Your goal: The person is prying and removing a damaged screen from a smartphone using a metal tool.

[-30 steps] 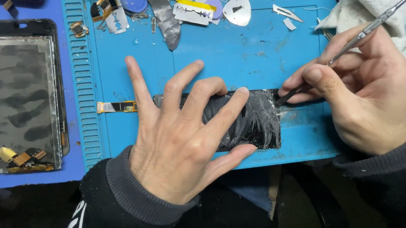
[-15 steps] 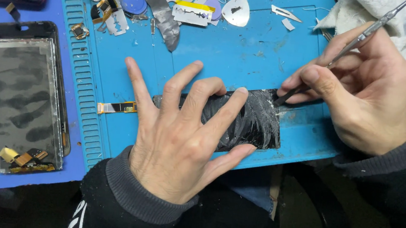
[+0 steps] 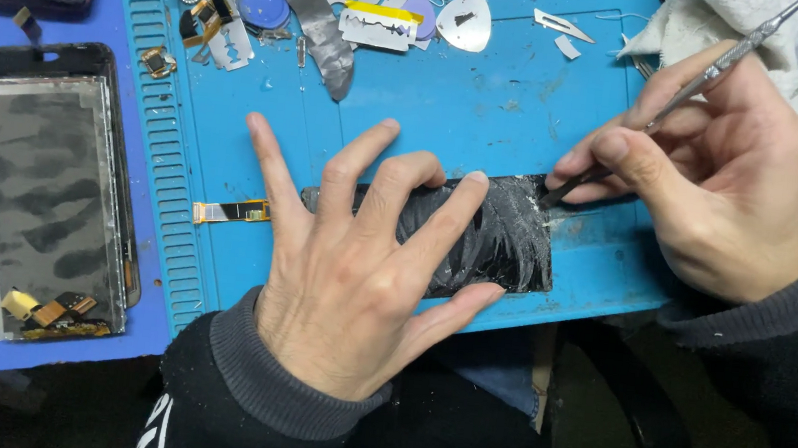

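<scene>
my left hand (image 3: 355,269) is spread flat on the cracked screen (image 3: 506,240) so it won't slide, right hand (image 3: 720,179) pinching the metal tool (image 3: 690,87) at its corner.

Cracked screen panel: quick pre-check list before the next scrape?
1. Left hand pinning cracked screen panel flat on blue mat: ok.
2. Metal tool tip at panel's upper right corner: ok.
3. Right hand gripping tool like a pen: ok.
4. Left fingertips apart from tool tip: ok, but close.
5. Flex cable lying free of hand: ok.
6. Tip under glass: cannot tell.
</scene>
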